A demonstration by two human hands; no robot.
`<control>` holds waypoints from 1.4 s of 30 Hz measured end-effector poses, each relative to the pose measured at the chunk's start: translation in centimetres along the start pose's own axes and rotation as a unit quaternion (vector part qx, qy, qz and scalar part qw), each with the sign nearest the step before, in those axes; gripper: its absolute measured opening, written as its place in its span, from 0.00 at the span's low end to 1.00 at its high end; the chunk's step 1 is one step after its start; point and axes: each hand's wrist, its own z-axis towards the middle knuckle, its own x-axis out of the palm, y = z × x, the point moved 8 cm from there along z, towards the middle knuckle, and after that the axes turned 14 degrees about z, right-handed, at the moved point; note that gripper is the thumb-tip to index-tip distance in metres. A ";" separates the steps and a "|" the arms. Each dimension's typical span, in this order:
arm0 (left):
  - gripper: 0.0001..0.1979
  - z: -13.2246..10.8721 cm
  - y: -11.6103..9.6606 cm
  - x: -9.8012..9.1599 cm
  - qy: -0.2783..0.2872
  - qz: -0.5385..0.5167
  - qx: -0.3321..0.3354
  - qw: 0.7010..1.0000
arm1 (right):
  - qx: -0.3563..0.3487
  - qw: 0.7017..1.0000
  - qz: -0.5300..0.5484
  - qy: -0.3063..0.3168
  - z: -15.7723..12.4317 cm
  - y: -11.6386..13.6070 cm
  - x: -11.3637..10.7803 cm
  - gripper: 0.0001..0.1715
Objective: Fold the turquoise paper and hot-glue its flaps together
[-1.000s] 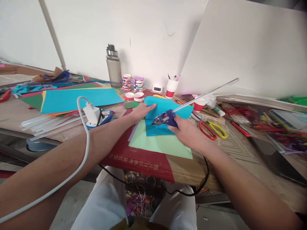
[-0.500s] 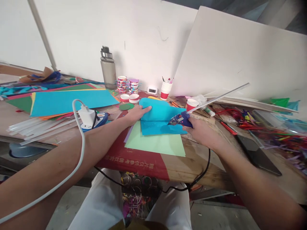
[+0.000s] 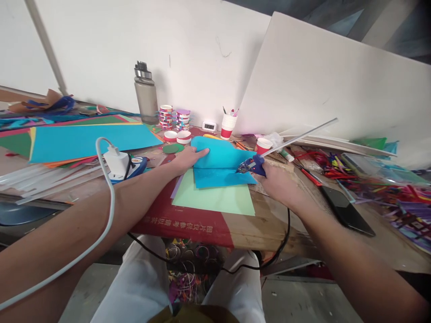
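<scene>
A folded sheet of blue paper [image 3: 218, 177] lies partly opened, its upper flap tilted up. My left hand [image 3: 191, 158] grips that flap at its left edge, thumb on the near face and the fingers hidden behind. In my right hand [image 3: 274, 179] is a blue hot glue gun [image 3: 254, 166], its nozzle at the lower half of the paper close to the fold. A long clear glue stick [image 3: 303, 135] juts out of the gun's back, up and to the right. Pale green paper [image 3: 215, 202] lies under the blue sheet.
Left are a power strip with a white charger [image 3: 117, 162], coloured paper [image 3: 90, 141] and clear glue sticks [image 3: 37, 179]. A bottle [image 3: 147, 98], stacked cups [image 3: 229, 123] and a small clock [image 3: 209, 126] stand behind. A phone [image 3: 346, 208] lies right. The gun's black cord [image 3: 284, 240] hangs over the edge.
The whole view has shifted slightly, so things appear a little further left. My left hand still holds the flap, and the glue gun's nozzle stays near the fold, almost unmoved over the paper.
</scene>
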 end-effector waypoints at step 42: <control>0.25 0.1 -0.1 -0.1 0.013 0.061 0.014 0.998 | -0.035 0.999 -0.017 -0.004 -0.7 1.2 -0.3 0.17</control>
